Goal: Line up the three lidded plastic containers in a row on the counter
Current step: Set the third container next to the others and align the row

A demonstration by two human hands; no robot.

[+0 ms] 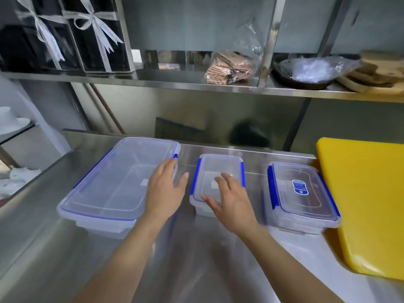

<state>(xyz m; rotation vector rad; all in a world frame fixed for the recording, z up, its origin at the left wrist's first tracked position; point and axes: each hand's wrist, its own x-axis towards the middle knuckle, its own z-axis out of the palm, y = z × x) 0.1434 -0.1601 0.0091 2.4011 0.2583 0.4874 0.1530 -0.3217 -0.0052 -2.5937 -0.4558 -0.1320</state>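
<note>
Three clear plastic containers with blue-clipped lids stand side by side on the steel counter [196, 254]. The large container [113, 184] is on the left, the small container [218, 171] in the middle, and the medium container [303, 195] with a blue label on the right. My left hand [164, 191] hovers open over the large container's right edge, fingers spread. My right hand [231, 202] is open over the near part of the small container's lid, hiding its front right corner. Neither hand grips anything.
A thick yellow cutting board [367, 204] lies at the right, touching the medium container's side. A steel shelf [175, 80] above holds black ribboned boxes [65, 33], a bag of wafers [229, 66] and a wrapped bowl [306, 71]. The counter's left edge drops off.
</note>
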